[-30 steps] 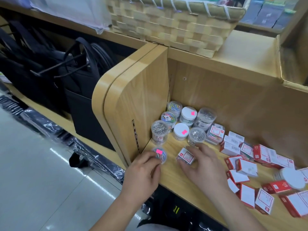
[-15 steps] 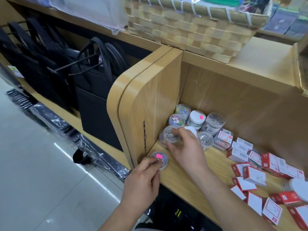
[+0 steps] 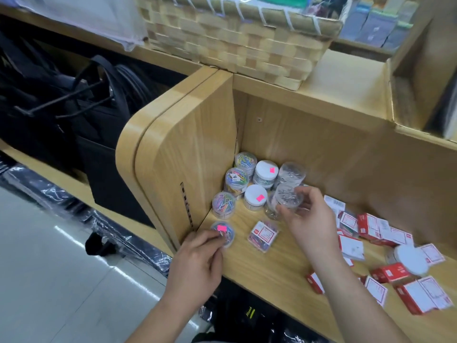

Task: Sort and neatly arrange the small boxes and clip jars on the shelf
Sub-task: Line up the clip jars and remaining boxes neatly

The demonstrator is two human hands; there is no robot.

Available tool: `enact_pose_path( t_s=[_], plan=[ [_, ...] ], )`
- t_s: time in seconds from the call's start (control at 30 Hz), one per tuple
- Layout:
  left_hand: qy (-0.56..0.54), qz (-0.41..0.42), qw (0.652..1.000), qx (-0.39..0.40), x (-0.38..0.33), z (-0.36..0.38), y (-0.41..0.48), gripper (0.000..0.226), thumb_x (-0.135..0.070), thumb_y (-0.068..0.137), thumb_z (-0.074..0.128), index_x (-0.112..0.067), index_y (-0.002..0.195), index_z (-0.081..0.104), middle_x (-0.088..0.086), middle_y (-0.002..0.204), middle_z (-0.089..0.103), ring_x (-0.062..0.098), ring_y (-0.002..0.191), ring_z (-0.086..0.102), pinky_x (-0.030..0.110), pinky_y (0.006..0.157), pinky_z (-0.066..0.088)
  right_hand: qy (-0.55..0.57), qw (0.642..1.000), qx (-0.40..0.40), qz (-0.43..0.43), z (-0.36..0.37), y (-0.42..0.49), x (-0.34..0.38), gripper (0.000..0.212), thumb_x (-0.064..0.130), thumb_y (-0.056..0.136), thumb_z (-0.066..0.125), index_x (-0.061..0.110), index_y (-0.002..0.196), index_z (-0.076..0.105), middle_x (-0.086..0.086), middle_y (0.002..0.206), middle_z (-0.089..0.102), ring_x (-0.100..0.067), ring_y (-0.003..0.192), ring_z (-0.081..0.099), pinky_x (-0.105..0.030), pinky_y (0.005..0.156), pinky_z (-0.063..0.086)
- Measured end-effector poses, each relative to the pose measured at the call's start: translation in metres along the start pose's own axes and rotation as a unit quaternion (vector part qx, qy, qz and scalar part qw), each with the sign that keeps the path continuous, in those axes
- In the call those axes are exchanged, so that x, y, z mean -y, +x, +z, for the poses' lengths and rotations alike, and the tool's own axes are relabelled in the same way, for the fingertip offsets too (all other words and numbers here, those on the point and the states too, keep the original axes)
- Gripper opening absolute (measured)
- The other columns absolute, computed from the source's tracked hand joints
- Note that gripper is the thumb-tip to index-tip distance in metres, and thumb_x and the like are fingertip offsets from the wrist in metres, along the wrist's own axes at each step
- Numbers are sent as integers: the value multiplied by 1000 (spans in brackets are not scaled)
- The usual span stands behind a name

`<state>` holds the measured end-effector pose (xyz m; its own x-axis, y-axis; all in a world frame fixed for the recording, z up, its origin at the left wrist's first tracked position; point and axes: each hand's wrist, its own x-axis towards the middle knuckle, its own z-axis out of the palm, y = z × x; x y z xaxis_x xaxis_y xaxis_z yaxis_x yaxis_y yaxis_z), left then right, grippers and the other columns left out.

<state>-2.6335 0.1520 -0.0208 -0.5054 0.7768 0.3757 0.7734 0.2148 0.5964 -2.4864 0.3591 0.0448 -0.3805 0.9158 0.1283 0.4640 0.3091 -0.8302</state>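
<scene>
- A light wooden shelf (image 3: pixel 272 266) is closed at one end by a rounded side panel (image 3: pixel 188 154) of the same wood.
- Just beside the panel's inner face, at the shelf's front edge, a pink-stickered jar (image 3: pixel 222 232) of coloured clips is stood. It is pinched at its near rim by the curled fingers of the left hand (image 3: pixel 197 261).
- Farther along from the panel, a clear jar of silver clips (image 3: pixel 288 196) is gripped, tilted, between the thumb and curled fingers of the right hand (image 3: pixel 309 219). Whether it rests on the jar beneath cannot be told.
- In the back corner against the panel, further clip jars (image 3: pixel 254 198) are packed upright in rows.
- A flat clear box (image 3: pixel 263 235) is laid near the panel, between the two hands.
- Well away from the panel, red-and-white boxes (image 3: pixel 371 226) are scattered at odd angles.
- Above the panel a woven basket (image 3: pixel 235 38) is set.
- On the panel's outer side black bags (image 3: pixel 74 115) are kept, with a pale glossy floor (image 3: pixel 61 280) below.
</scene>
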Motion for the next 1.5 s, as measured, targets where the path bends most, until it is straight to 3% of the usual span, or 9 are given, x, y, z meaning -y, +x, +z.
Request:
enact_pose_path(
  t_s=[0.1, 0.23, 0.4, 0.67, 0.83, 0.97, 1.23, 1.4, 1.5],
  plan=[
    [5, 40, 999, 6, -6, 0, 4, 24, -15, 85, 72, -24, 106, 78, -14, 114, 67, 16, 100, 60, 35, 83, 54, -2, 1000, 4, -6, 10, 9, -1, 47, 25, 77, 85, 38, 107, 51, 20, 101, 63, -14, 93, 66, -45, 85, 55],
    [-12, -32, 999, 20, -3, 2, 4, 37, -32, 84, 69, -28, 120, 68, -12, 128, 58, 17, 110, 62, 36, 85, 57, 21, 1000, -2, -1, 17, 12, 0, 51, 26, 76, 87, 36, 110, 51, 22, 95, 63, -6, 88, 65, -40, 83, 56],
    [11, -57, 998, 32, -6, 8, 9, 34, -43, 80, 72, -28, 109, 62, -14, 113, 62, 15, 100, 64, 36, 72, 58, 35, 999, 3, -6, 16, 6, -2, 50, 22, 81, 85, 41, 110, 49, 25, 91, 64, 12, 89, 63, -27, 82, 55],
    [13, -44, 999, -29, -20, 1, 32, 27, -34, 87, 75, -25, 105, 58, -10, 116, 60, 17, 82, 66, 36, 61, 56, 40, 999, 5, -18, 10, 4, -6, 58, 22, 81, 85, 35, 126, 51, 19, 117, 62, -6, 112, 63, -42, 98, 54],
    [69, -66, 995, -30, -22, 13, 70, 33, -26, 89, 74, -14, 118, 62, 5, 133, 57, 31, 95, 69, 41, 66, 59, 5, 993, -87, -80, 0, -18, 2, 45, 18, 83, 80, 26, 121, 57, 13, 110, 55, -12, 104, 59, -32, 85, 51],
    [94, -50, 994, -27, -16, 21, 73, 32, -23, 93, 71, -12, 122, 63, 4, 132, 54, 32, 84, 70, 40, 57, 57, 14, 998, -20, -54, 6, -36, -15, 26, 19, 80, 81, 28, 100, 66, 11, 98, 58, -7, 88, 62, -43, 70, 56],
    [41, -4, 998, -43, -31, 5, 62, 33, -14, 94, 65, -15, 126, 62, -1, 134, 51, 18, 94, 69, 33, 69, 58, -13, 995, 95, 10, 16, -54, -31, 45, 18, 80, 80, 49, 103, 57, 19, 101, 64, -2, 94, 65, -39, 83, 59],
    [-47, -59, 988, 133, -52, 27, 28, 44, -46, 83, 68, -32, 124, 60, -15, 110, 50, 8, 93, 62, 29, 81, 52, 6, 995, 104, 6, 10, -61, -38, 56, 3, 84, 73, 51, 107, 57, 21, 105, 66, -1, 96, 66, -32, 84, 59],
    [-43, -95, 986, 132, -49, 42, 22, 50, -50, 76, 72, -33, 121, 58, -16, 106, 49, 10, 88, 60, 30, 77, 51, 23, 994, 109, 21, 7, -62, -41, 41, 4, 86, 72, 37, 109, 65, 13, 104, 67, -2, 92, 67, -26, 82, 58]
  ],
)
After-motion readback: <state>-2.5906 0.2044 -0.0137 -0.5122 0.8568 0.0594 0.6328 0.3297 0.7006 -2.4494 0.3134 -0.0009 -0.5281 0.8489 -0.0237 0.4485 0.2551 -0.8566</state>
